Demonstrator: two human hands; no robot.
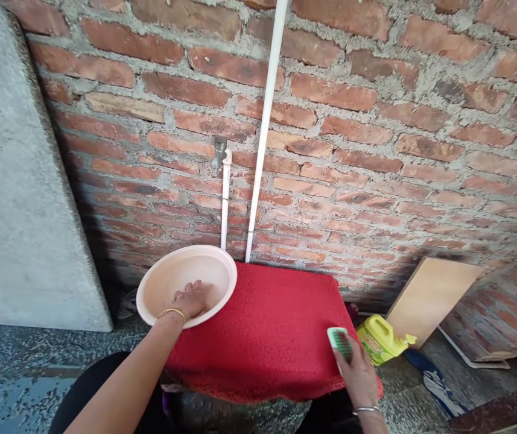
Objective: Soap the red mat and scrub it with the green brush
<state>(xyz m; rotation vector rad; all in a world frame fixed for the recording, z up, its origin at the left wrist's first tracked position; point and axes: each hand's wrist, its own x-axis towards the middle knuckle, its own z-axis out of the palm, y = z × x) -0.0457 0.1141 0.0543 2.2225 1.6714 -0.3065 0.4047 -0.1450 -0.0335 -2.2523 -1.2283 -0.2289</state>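
Note:
A red cloth (280,325) covers a low, flat support in front of me, its edge hanging down. My right hand (358,369) grips a green and white scrubbing brush (340,342) over the cloth's right side; bristles show on the brush. My left hand (193,299) reaches into a pale pink plastic basin (144,304) at the left end of the cloth. Its fingers are apart and partly blurred, and I see nothing held in them. Whether liquid lies in the basin I cannot tell for certain.
A yellow-green jug (378,340) stands right of the cloth, near a leaning board (434,295) and a blue and white sandal (439,386). Behind rises a brick wall (353,150) with a white pipe (265,129) and a tap (219,154). A concrete slab (27,181) stands left above wet ground.

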